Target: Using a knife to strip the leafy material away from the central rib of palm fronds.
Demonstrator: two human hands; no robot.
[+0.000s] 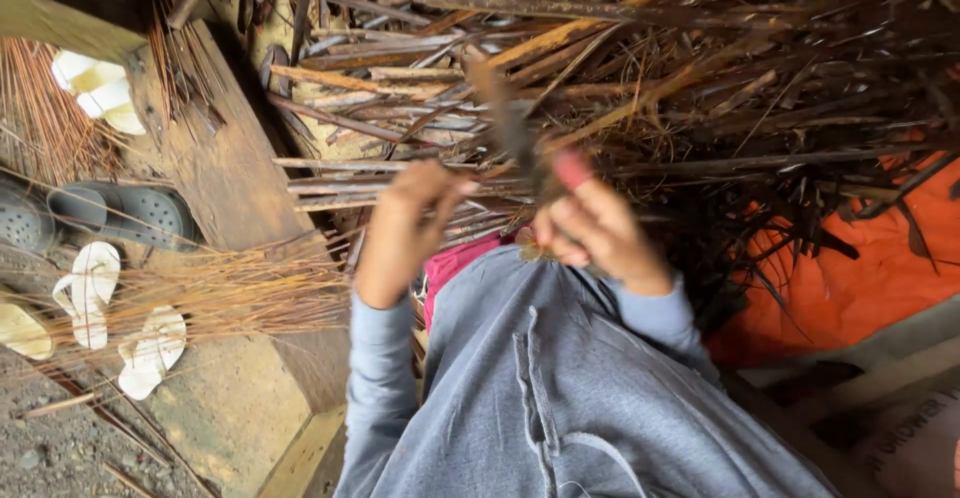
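Note:
My right hand (598, 233) grips a knife by its red handle (572, 168). The blurred blade (508, 118) points up into a pile of dry, dark brown leaf strips and ribs (640, 78). My left hand (408, 226) is beside it, to the left. Its fingers are curled on a thin dry strip (330, 186) at the pile's near edge. Both arms wear grey sleeves, and a bit of pink cloth (452, 263) shows between them.
An orange sheet (860, 268) lies under the pile at the right. A bundle of thin reddish-brown sticks (230, 288) lies across a wooden plank (225, 173) at the left. White sandals (120, 323) and dark clogs (120, 213) sit on the ground beyond.

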